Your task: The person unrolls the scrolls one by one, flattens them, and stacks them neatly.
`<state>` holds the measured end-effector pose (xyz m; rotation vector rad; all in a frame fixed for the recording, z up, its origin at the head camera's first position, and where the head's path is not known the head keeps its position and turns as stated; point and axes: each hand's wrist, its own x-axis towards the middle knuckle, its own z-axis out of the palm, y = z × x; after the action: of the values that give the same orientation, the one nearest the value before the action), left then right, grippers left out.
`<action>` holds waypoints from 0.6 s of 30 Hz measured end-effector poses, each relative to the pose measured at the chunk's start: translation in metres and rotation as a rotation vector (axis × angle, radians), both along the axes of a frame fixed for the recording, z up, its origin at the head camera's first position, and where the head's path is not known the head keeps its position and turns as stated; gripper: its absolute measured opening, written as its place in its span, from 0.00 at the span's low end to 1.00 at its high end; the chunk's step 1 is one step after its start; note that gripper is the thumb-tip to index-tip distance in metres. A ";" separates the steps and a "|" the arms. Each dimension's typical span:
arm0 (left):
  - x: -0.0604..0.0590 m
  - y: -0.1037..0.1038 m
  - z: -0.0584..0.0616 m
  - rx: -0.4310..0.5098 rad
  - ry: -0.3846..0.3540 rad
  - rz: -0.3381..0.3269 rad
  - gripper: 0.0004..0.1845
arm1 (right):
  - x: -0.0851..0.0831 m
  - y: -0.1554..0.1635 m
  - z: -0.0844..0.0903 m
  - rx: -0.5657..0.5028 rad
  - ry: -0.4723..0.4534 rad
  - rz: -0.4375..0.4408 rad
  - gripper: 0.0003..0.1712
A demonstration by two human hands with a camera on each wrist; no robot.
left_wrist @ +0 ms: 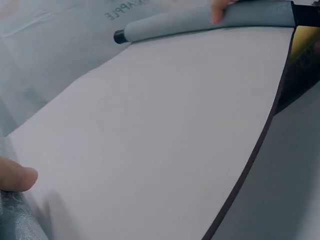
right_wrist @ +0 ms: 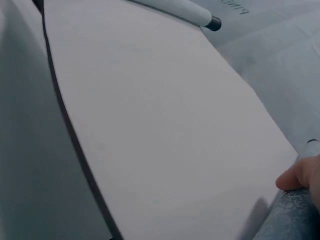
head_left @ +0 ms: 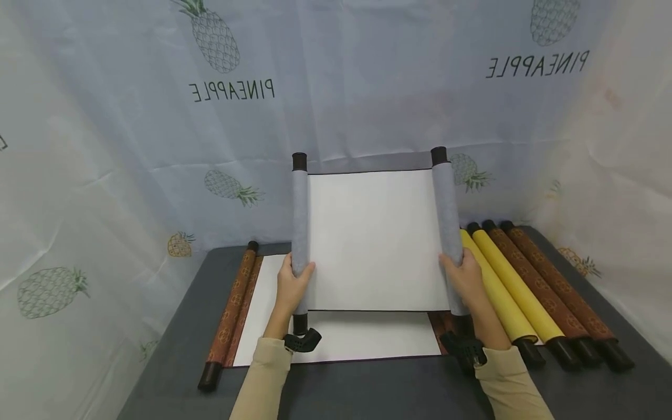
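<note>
Above the dark grey desk (head_left: 367,391), a grey scroll (head_left: 375,239) is held up and spread open, its blank white sheet facing the camera; the left hand (head_left: 291,289) has its grip wrapped around the lower part of the left grey roller (head_left: 300,219), thumb across the front, and the right hand (head_left: 464,280) is curled the same way around the right grey roller (head_left: 448,216); so both grips are closed on the rollers, not spread; each roller has a black end cap on top and stands pretty much upright, with the sheet stretched flat between them. Under it, flat on the desk, there's another open scroll (head_left: 341,341) with a white sheet and a brown patterned roller (head_left: 231,312) on its left side; to the right, just beside the right hand, four rolled scrolls lie side by side: two yellow scrolls (head_left: 511,289) and two brown scrolls (head_left: 556,289), all with black caps. Both wrist views are mostly just white sheet with a dark edge, plus a fingertip (left_wrist: 17,177) on the grey fabric. A pineapple-print cloth (head_left: 210,87) hangs behind everything.
</note>
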<state>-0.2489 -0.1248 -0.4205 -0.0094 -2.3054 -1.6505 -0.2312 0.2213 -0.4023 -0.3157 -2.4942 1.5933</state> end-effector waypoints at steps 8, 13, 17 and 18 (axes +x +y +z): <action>0.009 0.001 -0.009 0.060 -0.079 -0.004 0.30 | 0.001 -0.001 -0.003 0.066 0.082 -0.061 0.32; 0.013 0.002 -0.010 0.066 -0.054 0.028 0.29 | 0.002 -0.001 -0.001 0.094 0.082 -0.058 0.38; 0.011 0.003 -0.008 0.039 0.000 0.065 0.27 | 0.002 -0.002 0.000 0.074 0.043 -0.040 0.44; 0.011 0.003 -0.007 0.035 0.009 0.072 0.27 | 0.002 -0.002 0.000 0.066 0.036 -0.037 0.45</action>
<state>-0.2381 -0.1220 -0.4275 0.0727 -2.2431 -1.6511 -0.2289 0.2196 -0.4023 -0.3192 -2.4930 1.4863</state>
